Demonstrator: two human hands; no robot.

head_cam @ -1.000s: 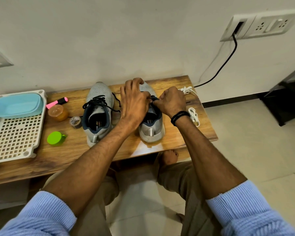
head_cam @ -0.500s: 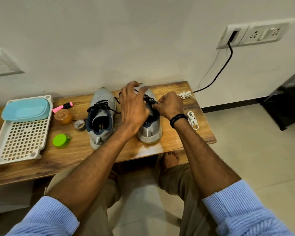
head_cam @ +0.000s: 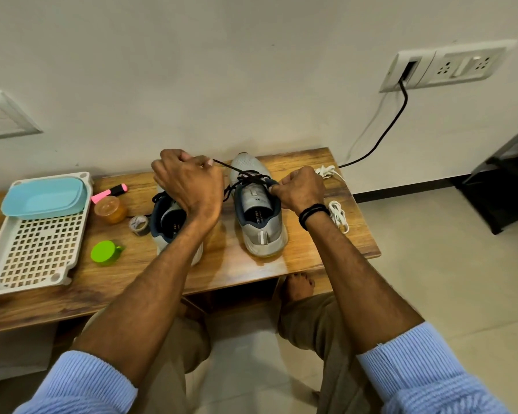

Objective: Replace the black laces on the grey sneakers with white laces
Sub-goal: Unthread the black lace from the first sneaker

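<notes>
Pale wall (head_cam: 222,70) behind, with a socket plate (head_cam: 449,65) and a black cable (head_cam: 386,132) trailing down toward a low wooden counter (head_cam: 311,255). On the counter, two grey sneakers side by side, heels toward the person: right sneaker (head_cam: 260,216) in full view, left sneaker (head_cam: 165,222) half hidden under the left forearm. Left hand (head_cam: 186,180) raised above the left sneaker, fingers curled, pinching one end of the black lace (head_cam: 231,168); strand stretched taut from there down to the tangle over the right sneaker's eyelets. Right hand (head_cam: 299,189), black wristband (head_cam: 313,215) at the wrist, curled at the right sneaker's blue collar, pinching it beside the top eyelets. White laces (head_cam: 338,216) in two bundles on the counter: one just beside the right wrist, a second bundle (head_cam: 326,171) near the far edge behind the right hand, both apart from the shoes. Farther left: a tape roll (head_cam: 139,225), an amber jar (head_cam: 110,209), a pink highlighter (head_cam: 109,192), a green cap (head_cam: 105,253), and a white perforated tray (head_cam: 39,249) with a pale blue tub (head_cam: 45,197) at its far end.
</notes>
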